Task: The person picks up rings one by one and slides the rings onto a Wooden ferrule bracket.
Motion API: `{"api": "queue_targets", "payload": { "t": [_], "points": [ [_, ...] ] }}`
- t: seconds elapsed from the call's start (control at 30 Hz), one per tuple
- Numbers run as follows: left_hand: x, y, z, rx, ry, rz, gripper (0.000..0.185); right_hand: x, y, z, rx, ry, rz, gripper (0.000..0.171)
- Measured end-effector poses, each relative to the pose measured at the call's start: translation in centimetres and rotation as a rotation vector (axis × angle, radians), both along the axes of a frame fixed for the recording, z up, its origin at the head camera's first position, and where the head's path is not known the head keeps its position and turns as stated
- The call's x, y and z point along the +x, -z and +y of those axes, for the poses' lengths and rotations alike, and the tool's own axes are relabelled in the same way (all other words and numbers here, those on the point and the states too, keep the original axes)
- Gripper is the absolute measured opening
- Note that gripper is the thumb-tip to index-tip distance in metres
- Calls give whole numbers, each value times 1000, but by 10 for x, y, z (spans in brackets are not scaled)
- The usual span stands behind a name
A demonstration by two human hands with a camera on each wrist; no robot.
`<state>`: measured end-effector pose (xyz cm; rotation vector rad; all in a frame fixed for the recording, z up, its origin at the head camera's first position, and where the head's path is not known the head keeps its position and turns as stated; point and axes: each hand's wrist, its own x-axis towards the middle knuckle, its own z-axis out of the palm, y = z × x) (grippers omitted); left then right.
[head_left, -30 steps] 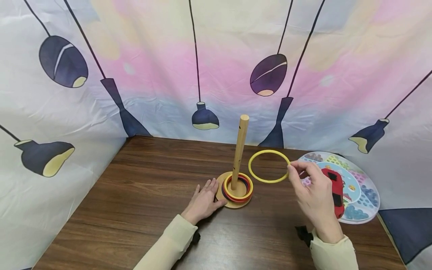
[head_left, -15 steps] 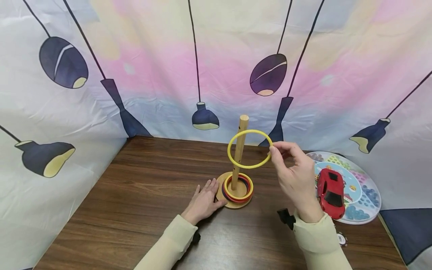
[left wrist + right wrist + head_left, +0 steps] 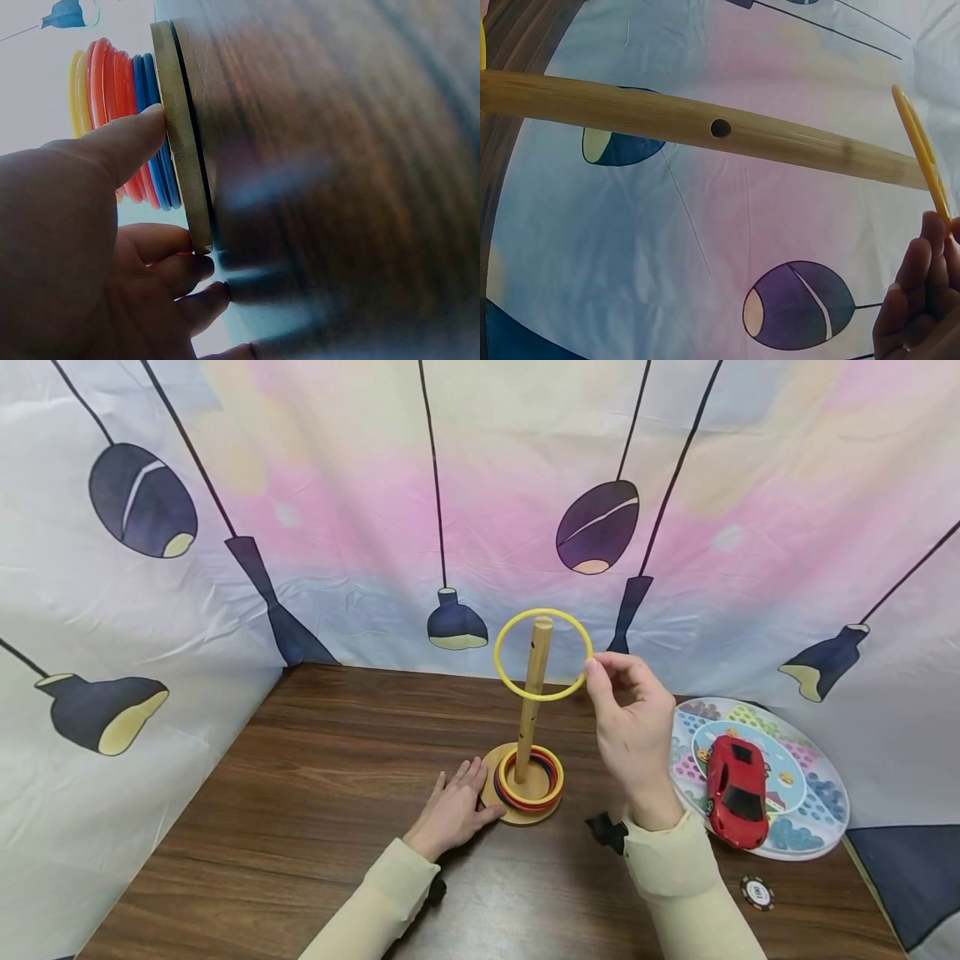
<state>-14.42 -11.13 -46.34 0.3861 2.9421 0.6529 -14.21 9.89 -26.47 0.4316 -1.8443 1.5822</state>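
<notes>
Right hand: my right hand point(image 3: 633, 727) pinches the yellow ring point(image 3: 543, 654) by its near-right edge, between thumb and fingertips point(image 3: 930, 259).
Left hand: my left hand point(image 3: 453, 806) lies flat, fingers straight, thumb pressed against the round wooden base point(image 3: 180, 131).
Where the ring is: raised to the left of my right hand, circling the tip of the wooden peg point(image 3: 532, 693) as the head view shows it.
How I would do it well: I judge the ring should be level and centred over the peg before I loosen the pinch, with the base held down.
Ring's look: thin, bright yellow, smooth plastic; stacked rings point(image 3: 528, 779) in yellow, red and blue already sit at the peg's foot.
</notes>
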Motion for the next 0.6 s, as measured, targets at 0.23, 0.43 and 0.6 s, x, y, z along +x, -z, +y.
{"api": "queue_targets", "payload": {
  "t": [0.23, 0.43, 0.6],
  "points": [
    [0, 0, -1, -5, -6, -6, 81, -10, 8, -1, -7, -25, -96, 17],
    [0, -1, -1, -5, -2, -3, 81, -33, 45, 6, 37, -9, -183, 17],
    [0, -1, 0, -9, 1, 2, 81, -40, 70, 10, 202, 30, -317, 18]
  ]
}}
